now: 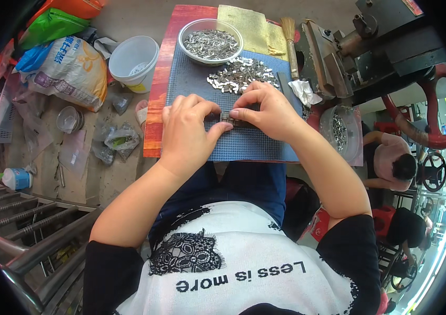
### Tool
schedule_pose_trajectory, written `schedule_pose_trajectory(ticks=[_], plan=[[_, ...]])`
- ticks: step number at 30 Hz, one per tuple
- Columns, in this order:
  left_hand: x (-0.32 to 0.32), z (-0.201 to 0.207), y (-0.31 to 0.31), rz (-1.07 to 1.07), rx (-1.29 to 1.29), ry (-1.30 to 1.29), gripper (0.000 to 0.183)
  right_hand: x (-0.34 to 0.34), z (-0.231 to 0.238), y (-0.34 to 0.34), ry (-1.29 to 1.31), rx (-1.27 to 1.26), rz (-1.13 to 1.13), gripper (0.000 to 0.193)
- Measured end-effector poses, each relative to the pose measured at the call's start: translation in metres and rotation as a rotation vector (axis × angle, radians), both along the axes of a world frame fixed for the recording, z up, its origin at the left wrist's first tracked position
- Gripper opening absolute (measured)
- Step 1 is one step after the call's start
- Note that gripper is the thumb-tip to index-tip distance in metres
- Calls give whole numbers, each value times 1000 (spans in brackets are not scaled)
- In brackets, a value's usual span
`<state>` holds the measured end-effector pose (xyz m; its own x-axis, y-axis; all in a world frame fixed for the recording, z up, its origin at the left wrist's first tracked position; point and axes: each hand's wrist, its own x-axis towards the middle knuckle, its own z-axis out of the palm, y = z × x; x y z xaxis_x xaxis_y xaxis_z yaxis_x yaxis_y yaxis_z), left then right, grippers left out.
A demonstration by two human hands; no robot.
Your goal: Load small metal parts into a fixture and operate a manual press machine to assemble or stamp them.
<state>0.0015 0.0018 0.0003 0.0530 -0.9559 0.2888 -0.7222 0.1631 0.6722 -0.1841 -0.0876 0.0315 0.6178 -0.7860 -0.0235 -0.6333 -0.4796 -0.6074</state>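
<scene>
You are in a metal-parts workshop. Just beyond your right grip (271,113), small loose metal pieces (244,75) lie heaped on the counter (155,123), with a full bowl (202,61) behind. Right of that grip stands a heavy machine (399,52); farther right, a person (392,152) is near a spoked handwheel (434,171). Left of your left grip (185,123) are a plastic bucket (119,65) and a bulging sack (73,76).
</scene>
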Motion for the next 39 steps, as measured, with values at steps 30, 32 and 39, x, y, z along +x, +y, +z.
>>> schedule_pose_trajectory(ticks=[30,32,39], plan=[[1,-3,0,-13,-22,-44,13,-25,1,-1,-38,19,-3,22],[1,-4,0,-25,-24,-55,12,-26,1,0,-43,33,-15,22],[1,-5,-1,-42,-34,-76,13,-21,7,0,14,64,-38,15]])
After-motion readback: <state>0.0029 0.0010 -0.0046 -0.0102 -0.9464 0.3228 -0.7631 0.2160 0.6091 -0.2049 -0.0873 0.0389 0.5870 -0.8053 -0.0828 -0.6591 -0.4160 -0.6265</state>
